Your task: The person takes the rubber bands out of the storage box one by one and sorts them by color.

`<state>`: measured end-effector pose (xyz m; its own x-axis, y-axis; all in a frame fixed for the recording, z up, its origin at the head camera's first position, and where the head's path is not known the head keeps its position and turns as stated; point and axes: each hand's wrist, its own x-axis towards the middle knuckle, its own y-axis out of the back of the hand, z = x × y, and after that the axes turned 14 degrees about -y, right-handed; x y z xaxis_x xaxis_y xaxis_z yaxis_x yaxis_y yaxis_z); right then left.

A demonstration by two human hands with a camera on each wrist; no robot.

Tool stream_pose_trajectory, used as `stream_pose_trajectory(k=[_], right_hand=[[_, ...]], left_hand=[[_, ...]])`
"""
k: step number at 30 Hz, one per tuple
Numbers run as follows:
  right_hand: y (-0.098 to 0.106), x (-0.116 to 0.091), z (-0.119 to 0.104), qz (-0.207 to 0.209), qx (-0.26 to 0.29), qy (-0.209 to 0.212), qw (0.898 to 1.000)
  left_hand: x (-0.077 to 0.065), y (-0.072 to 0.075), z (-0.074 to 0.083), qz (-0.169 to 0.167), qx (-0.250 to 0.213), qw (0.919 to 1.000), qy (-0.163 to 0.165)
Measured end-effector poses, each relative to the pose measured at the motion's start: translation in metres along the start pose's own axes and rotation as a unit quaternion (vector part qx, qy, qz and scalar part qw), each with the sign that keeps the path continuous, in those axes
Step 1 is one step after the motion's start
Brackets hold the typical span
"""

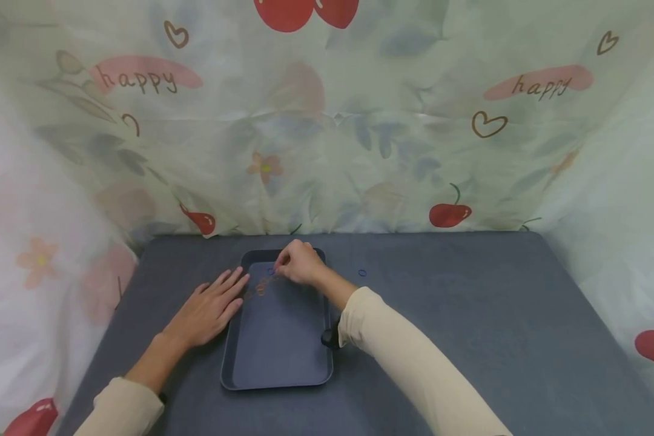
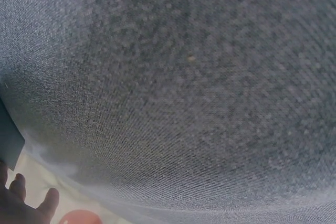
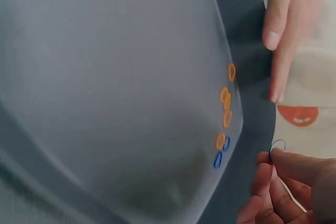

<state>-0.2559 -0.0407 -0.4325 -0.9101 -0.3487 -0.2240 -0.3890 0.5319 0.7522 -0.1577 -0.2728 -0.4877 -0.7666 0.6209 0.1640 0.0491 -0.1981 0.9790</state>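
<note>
A thin small blue ring (image 3: 279, 140) is pinched between the thumb and index finger of my right hand (image 1: 301, 264), over the far end of a dark grey tray (image 1: 283, 339). In the right wrist view, several small orange rings (image 3: 227, 119) lie in a row on the tray floor along one side. Blue rings (image 3: 218, 160) lie at the end of that row. My left hand (image 1: 207, 312) is spread flat with its fingertips at the tray's left rim. Only its fingers (image 2: 49, 203) show in the left wrist view's lower corner.
One blue ring (image 1: 362, 273) lies on the grey tabletop (image 1: 458, 327) to the right of the tray. A patterned curtain (image 1: 338, 169) hangs behind the table's far edge and along both sides.
</note>
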Motion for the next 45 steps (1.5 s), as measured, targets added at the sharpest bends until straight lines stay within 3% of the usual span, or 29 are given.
stream_pose_trajectory(k=[11, 22, 29, 37, 45], right_hand=[[0.033, -0.005, 0.020, 0.017, 0.004, 0.008, 1.000], [0.063, -0.011, 0.059, 0.033, 0.011, -0.039, 0.999], [0.068, -0.018, 0.086, 0.048, 0.002, -0.063, 0.997], [0.066, -0.025, 0.120, 0.060, -0.024, -0.058, 0.996], [0.067, -0.033, 0.138, 0.053, -0.032, -0.059, 0.996]], left_hand=[[0.001, 0.000, 0.000, -0.009, -0.011, 0.9999, 0.003], [0.003, 0.000, 0.001, -0.007, -0.008, 0.9999, 0.001], [0.003, 0.002, 0.004, -0.012, -0.012, 0.9999, 0.004], [0.002, 0.002, 0.005, -0.011, -0.011, 0.9999, 0.004], [0.003, 0.001, 0.004, -0.010, -0.010, 0.9999, 0.004]])
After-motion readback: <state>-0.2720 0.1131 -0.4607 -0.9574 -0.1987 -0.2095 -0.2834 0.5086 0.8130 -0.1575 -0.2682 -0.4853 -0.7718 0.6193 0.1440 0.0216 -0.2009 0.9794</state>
